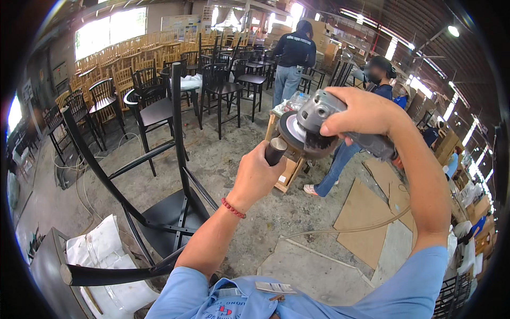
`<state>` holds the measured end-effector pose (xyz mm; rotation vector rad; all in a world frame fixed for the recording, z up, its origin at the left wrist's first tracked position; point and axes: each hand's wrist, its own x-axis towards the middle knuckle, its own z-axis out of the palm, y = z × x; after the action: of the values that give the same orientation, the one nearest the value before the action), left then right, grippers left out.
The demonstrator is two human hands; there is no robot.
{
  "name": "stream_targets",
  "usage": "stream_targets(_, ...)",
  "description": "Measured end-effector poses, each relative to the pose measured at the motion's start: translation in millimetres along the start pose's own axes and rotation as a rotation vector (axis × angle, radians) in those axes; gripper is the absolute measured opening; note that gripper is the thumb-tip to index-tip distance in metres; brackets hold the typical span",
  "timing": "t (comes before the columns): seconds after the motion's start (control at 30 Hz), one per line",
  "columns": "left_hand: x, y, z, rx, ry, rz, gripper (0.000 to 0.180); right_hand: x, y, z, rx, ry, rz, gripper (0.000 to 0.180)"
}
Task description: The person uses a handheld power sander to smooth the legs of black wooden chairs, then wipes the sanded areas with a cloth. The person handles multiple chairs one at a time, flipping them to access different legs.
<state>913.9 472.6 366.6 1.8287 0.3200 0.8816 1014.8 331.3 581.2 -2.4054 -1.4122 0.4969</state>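
My left hand (pixel 254 178) is closed around a black chair leg (pixel 275 151), whose bare wood end sticks out above the fist. My right hand (pixel 366 112) grips a grey angle grinder (pixel 321 110) from above. The grinder's round disc (pixel 290 127) sits right beside the leg's end; whether they touch, I cannot tell. An upturned black chair (pixel 178 220) is on my left, its other legs pointing outward and its seat low down. My left forearm hides where the held leg joins it.
A low grey stand (pixel 58 271) with white sheeting (pixel 103 250) is at lower left. Cardboard sheets (pixel 364 218) and a hose (pixel 361 228) lie on the floor at right. Ahead are a small wooden table (pixel 287 183), two people (pixel 294 61) and many black chairs (pixel 220 87).
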Motion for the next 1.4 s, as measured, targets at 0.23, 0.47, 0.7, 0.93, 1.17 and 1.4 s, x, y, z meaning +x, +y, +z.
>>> stream_targets(0.23,0,4,4,0.044,0.031,0.003,0.03,9,24,7,0.064,-0.008,-0.009,0.051)
stream_targets(0.47,-4,5,2,0.036,-0.002,0.01,0.033,14,30,8,0.098,-0.021,-0.062,0.048)
stream_targets(0.7,-5,10,-1,0.035,-0.008,-0.054,0.031,10,16,7,0.063,-0.039,-0.12,0.05)
stream_targets(0.93,-5,5,1,0.032,0.0,-0.021,0.034,13,0,0,-0.071,-0.091,-0.125,0.048)
stream_targets(1.17,-3,0,0,0.054,0.049,0.024,0.037,22,0,1,-0.071,-0.118,-0.141,0.048)
stream_targets(1.4,-1,-9,-34,-0.06,-0.237,0.019,0.051,55,49,-14,0.034,0.093,-0.212,0.05)
